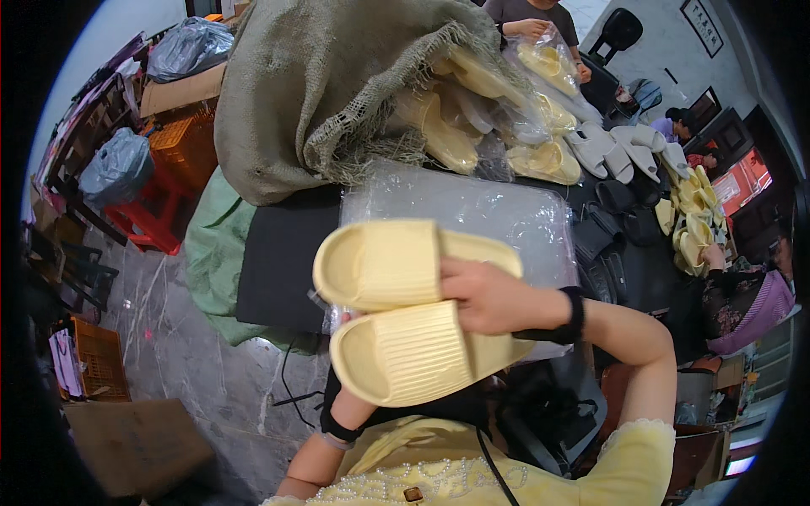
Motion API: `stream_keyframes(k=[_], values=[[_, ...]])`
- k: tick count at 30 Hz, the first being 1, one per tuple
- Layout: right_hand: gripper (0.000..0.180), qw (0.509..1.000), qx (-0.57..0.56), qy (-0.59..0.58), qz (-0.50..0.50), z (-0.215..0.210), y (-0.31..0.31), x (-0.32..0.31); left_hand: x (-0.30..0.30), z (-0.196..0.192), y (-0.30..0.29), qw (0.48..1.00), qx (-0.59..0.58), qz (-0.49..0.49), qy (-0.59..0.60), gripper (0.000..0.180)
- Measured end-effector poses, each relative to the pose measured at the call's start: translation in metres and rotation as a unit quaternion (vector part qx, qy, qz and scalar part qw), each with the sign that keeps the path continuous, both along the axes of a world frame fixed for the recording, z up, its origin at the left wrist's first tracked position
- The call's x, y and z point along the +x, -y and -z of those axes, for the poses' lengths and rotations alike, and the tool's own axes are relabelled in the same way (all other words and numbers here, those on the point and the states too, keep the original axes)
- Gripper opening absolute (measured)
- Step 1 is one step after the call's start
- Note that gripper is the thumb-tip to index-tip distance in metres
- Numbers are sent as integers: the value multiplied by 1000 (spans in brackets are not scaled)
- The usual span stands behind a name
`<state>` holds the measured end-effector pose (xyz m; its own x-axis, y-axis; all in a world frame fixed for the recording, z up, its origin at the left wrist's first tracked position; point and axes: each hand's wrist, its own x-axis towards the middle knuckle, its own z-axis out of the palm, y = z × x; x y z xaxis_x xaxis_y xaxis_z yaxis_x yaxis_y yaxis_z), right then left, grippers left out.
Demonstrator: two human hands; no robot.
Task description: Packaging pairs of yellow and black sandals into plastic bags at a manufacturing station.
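A pair of pale yellow slide slippers [403, 352] with ribbed straps hangs side by side in front of me, toe ends to the left. My right hand [499, 295] comes in from the right and is closed on the pair at the middle, its fingers at the inner edges. My left hand [353, 408] is behind the lower slipper, which hides most of its fingers. Whether it supports the pair I cannot tell. Behind the slippers, clear plastic bags [472, 198] lie flat on the black table [283, 261].
A grey-green woven sack [287, 93] spills bagged yellow slippers at the back. White slippers [601, 152], black slippers [603, 240] and more yellow slippers [696, 211] line the right. Two people work across and right. A red stool [156, 207] and orange crate [183, 145] stand left.
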<state>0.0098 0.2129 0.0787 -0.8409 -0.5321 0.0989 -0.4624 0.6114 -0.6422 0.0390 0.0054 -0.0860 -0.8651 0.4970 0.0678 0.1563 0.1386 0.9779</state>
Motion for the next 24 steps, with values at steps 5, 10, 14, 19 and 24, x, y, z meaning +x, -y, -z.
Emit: stream_keyframes(k=[5, 10, 14, 19, 24], values=[[20, 997, 30, 19, 61, 64, -9, -30, -11, -20, -1, 932, -235, 24, -275, 58], [31, 949, 121, -40, 289, 75, -87, -53, -11, -45, -7, 894, -325, -37, -305, 75], [20, 884, 133, -131, 428, 67, -170, -42, -12, -51, -8, 904, -312, -21, -292, 81], [27, 909, 35, -140, 390, 26, -127, 2, -10, -49, -13, 896, -334, -9, -293, 84], [21, 969, 64, -5, 237, 48, -25, 62, -13, -39, -4, 870, -380, -3, -314, 69]])
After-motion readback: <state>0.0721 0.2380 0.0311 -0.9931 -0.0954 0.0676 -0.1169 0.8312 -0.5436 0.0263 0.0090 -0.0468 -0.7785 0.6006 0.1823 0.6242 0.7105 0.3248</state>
